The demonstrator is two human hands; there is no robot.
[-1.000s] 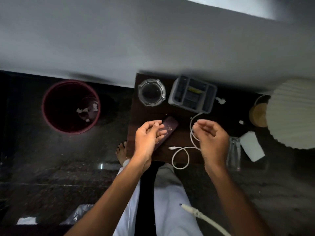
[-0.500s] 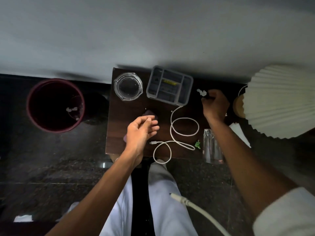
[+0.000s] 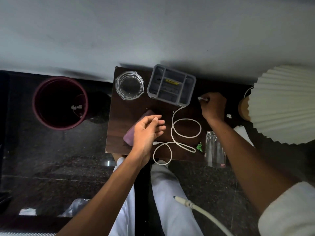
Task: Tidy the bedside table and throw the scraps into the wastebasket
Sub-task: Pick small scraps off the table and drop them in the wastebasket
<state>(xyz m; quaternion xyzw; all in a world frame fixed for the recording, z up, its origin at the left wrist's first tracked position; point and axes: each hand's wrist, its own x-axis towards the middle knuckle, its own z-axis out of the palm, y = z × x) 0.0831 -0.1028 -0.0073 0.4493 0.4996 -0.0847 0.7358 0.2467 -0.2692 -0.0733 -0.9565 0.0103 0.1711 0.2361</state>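
On the dark wooden bedside table [image 3: 119, 133], my right hand [image 3: 213, 106] pinches a small white paper scrap [image 3: 201, 98] just right of the grey organiser tray [image 3: 171, 86]. Another white scrap [image 3: 229, 115] lies beside my right wrist, and a green scrap [image 3: 199, 147] sits near the front edge. My left hand [image 3: 148, 132] hovers with relaxed fingers over a purple case [image 3: 131, 136], holding nothing. The dark red wastebasket [image 3: 60, 103] stands on the floor to the left, with white scraps inside.
A white cable [image 3: 185, 128] loops across the table and over its front edge. A glass ashtray [image 3: 129, 85] sits at the back left, a drinking glass [image 3: 214, 149] at the front right. A pleated lampshade [image 3: 286, 106] covers the right end, above a white card [image 3: 242, 132].
My right hand reached from the cable to the back right and closed its fingertips on the white scrap. My left hand stayed over the purple case. The view shifted.
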